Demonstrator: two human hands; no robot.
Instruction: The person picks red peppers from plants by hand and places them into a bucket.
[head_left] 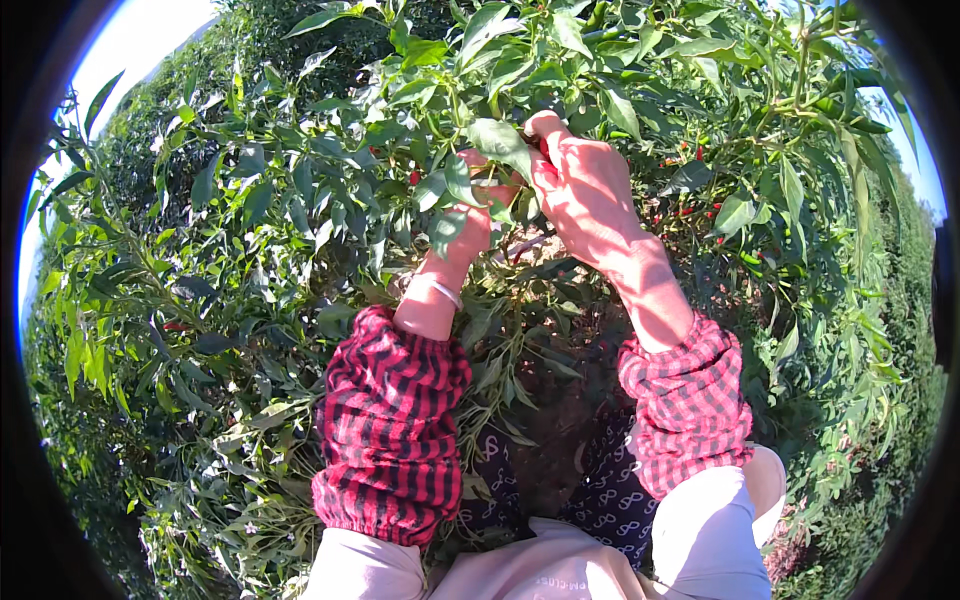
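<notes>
My right hand (590, 190) reaches into the chili plant (500, 140) with its fingers curled closed. A bit of a red chili pepper (544, 148) shows between its thumb and fingers. Close by on the left, my left hand (468, 225) is among the same leaves. Its fingers look bent inward, and leaves cover most of them, so what they hold cannot be made out. Another red chili (415, 178) hangs in the foliage left of this hand. More small red chilies (717, 207) dot the branches right of my right hand.
Dense pepper foliage (250, 200) surrounds both arms, with leafy branches (800, 100) overhanging at the upper right. Drooping stems (500, 360) hang between my forearms. Shaded soil (560, 430) lies below, near my dark patterned trouser legs (610, 480).
</notes>
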